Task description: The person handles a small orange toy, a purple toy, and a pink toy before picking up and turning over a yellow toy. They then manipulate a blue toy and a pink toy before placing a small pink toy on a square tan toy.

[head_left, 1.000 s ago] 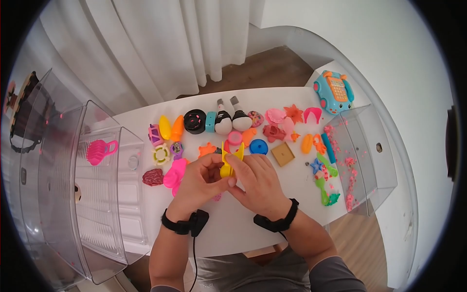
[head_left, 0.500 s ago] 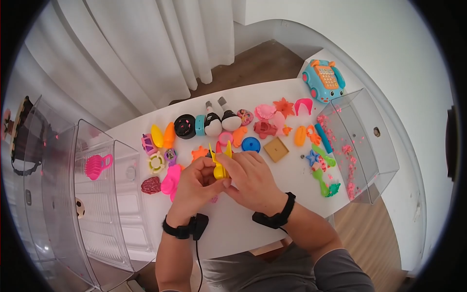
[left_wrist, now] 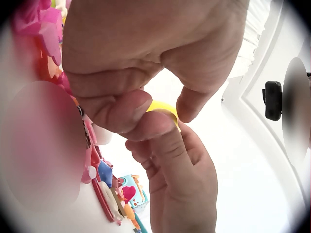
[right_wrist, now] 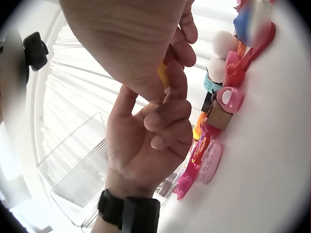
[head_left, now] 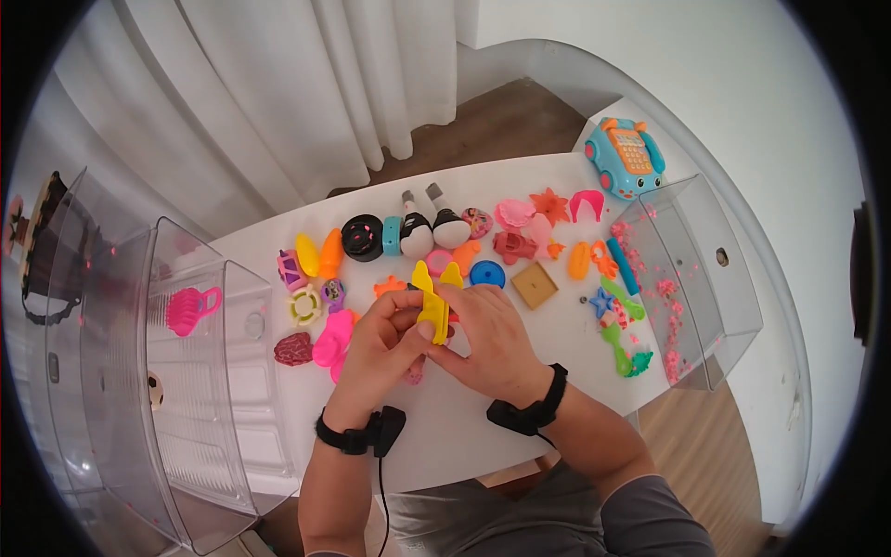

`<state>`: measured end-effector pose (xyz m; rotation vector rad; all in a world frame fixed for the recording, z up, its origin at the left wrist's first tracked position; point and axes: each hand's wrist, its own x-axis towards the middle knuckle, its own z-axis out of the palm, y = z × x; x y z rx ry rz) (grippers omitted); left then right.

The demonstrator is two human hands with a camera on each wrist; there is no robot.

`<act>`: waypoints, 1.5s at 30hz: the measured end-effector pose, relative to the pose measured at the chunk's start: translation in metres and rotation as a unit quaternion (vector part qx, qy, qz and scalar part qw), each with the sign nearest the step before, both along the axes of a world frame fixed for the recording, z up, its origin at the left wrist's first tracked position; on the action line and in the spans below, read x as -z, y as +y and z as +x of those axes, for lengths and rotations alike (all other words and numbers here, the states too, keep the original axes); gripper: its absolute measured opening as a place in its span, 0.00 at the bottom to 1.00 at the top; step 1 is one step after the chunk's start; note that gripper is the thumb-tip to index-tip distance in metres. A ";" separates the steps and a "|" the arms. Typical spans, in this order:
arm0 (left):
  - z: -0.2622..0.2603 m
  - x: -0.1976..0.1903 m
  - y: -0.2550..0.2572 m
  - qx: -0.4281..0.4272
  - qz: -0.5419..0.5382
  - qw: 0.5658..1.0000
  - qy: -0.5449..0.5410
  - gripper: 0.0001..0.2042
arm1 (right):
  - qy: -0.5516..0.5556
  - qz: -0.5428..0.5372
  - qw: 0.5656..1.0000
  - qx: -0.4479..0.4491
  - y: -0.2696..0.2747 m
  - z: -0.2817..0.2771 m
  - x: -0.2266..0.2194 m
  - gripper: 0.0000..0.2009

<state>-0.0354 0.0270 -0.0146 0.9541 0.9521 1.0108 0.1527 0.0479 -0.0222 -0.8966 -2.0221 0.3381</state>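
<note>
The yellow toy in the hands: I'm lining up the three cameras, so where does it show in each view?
Head: the yellow toy sits at centre, held by the left hand and right hand above the table.
Left wrist: only a yellow sliver shows between the fingertips, at centre.
Right wrist: a small yellow patch shows, upper centre, between the two hands.
Shared landmark: the left thumb pressed on the toy.

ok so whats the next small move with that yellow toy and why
Probably carry the yellow toy left toward the clear bin. Both the left hand and right hand pinch it above the table, and only a pink comb lies in there.
</note>
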 end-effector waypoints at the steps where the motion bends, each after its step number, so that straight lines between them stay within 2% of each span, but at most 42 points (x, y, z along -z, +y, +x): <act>1: 0.001 0.001 0.000 -0.007 0.011 1.000 0.005 0.17 | -0.010 -0.006 1.000 0.000 0.000 0.000 0.000 0.32; 5: 0.001 0.001 0.001 -0.022 -0.004 1.000 0.007 0.17 | -0.013 -0.012 1.000 0.004 -0.001 0.000 0.003 0.33; 6: 0.002 0.002 0.001 -0.054 -0.002 0.998 0.028 0.17 | -0.013 -0.012 1.000 0.003 -0.002 0.000 0.003 0.33; 8: 0.001 0.003 0.003 -0.088 0.002 0.995 0.049 0.18 | 0.004 -0.077 0.996 0.033 -0.005 0.002 0.000 0.34; 11: -0.006 0.002 0.004 -0.080 -0.037 0.996 -0.014 0.20 | 0.060 -0.095 0.993 0.027 -0.006 0.002 0.004 0.34; 13: -0.008 0.002 0.001 -0.022 -0.062 0.992 -0.103 0.21 | 0.070 -0.092 0.993 0.024 -0.008 0.002 0.004 0.35; 22: -0.004 -0.004 -0.003 0.055 -0.058 0.988 -0.133 0.23 | 0.037 -0.008 0.999 0.009 -0.004 0.003 0.000 0.35; 25: -0.011 0.025 -0.003 0.076 -0.051 0.985 -0.147 0.26 | 0.022 0.018 1.000 0.009 -0.003 0.001 0.004 0.35; 28: -0.010 0.019 -0.001 0.094 -0.035 0.985 -0.140 0.27 | 0.036 0.022 0.999 0.015 -0.001 0.000 0.001 0.35; 31: -0.006 0.014 -0.003 0.069 -0.012 0.992 -0.109 0.28 | 0.049 0.020 0.999 0.015 0.000 0.000 0.001 0.36; 34: -0.003 0.013 -0.005 0.051 0.006 0.987 -0.154 0.26 | 0.047 0.020 0.999 0.008 0.000 0.000 0.000 0.36; 37: -0.007 0.024 -0.003 0.048 0.030 0.989 -0.135 0.29 | 0.044 0.014 0.999 -0.001 -0.001 0.001 -0.001 0.36; 44: -0.012 0.012 -0.002 0.098 0.051 0.987 -0.121 0.29 | 0.046 0.002 0.999 -0.023 -0.002 0.000 0.000 0.36; 45: -0.013 0.014 -0.002 0.087 0.021 0.988 -0.126 0.28 | 0.046 0.002 0.999 -0.023 -0.003 0.000 0.001 0.36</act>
